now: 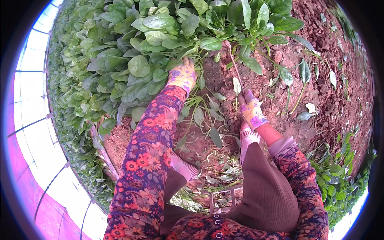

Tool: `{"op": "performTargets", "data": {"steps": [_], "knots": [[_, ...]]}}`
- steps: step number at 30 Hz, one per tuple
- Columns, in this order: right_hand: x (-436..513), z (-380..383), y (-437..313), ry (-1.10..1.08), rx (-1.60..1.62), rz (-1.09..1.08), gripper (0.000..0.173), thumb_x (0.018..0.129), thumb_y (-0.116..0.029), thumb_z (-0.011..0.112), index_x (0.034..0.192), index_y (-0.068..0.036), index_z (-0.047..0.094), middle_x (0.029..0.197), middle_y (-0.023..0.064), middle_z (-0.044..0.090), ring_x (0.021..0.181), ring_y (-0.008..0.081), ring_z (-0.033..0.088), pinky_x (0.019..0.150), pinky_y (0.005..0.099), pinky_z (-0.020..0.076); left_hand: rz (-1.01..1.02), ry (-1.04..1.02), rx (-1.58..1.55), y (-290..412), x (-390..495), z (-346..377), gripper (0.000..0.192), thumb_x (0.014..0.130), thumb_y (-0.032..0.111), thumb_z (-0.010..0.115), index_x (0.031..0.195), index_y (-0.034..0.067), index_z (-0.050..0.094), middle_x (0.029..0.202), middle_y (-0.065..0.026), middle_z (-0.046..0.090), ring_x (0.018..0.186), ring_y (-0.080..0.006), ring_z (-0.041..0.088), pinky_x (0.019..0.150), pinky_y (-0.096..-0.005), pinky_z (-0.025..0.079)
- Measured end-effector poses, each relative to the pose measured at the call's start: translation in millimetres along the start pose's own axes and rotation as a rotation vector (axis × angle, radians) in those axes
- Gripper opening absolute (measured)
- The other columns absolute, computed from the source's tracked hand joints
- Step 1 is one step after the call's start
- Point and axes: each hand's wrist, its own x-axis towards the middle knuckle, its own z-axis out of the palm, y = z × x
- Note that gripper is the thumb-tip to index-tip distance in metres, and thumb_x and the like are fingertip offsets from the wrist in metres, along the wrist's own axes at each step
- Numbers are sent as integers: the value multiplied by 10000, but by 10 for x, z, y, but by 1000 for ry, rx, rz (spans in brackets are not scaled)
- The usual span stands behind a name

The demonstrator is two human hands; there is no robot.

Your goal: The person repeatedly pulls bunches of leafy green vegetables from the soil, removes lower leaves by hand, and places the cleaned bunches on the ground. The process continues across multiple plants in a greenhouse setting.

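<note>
My left hand [181,75], in a yellow glove with a purple flower print, is in among the leafy spinach plants [139,66] at the edge of the dense bed. Its fingers curl down against leaves and stems, and the foliage partly hides them, so its grip is unclear. In a matching glove, my right hand [251,109] is closed around the near end of a thin, long-handled tool [235,67]. That tool slants up and away, its far end meeting the base of a spinach clump [249,39]. Leaves cover part of that end.
Loose spinach stems and leaves [199,114] lie on the reddish soil [276,102] between my arms. A low metal-framed stool [222,199] is between my legs. More leafy plants [336,171] are at right. A translucent sheeted wall [33,111] with bent ribs borders the left.
</note>
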Motion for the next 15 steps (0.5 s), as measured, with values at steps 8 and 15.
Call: {"op": "performTargets", "data": {"steps": [8, 15], "knots": [[436, 363, -89, 167, 57, -80, 381, 949, -292, 508, 1128, 42, 534, 909, 205, 619, 813, 287, 588, 732, 371, 460, -128, 146, 190, -6, 217, 57, 483, 919, 210, 411, 1375, 50, 412, 1375, -127, 459, 1265, -303, 418, 979, -500, 332], [349, 569, -112, 214, 99, -61, 333, 942, -244, 511, 1118, 38, 526, 913, 213, 613, 815, 336, 584, 726, 400, 449, -113, -264, 99, -52, 411, -209, 454, 915, 201, 424, 1340, 45, 453, 1204, -129, 615, 1126, -284, 581, 948, -485, 375]]}}
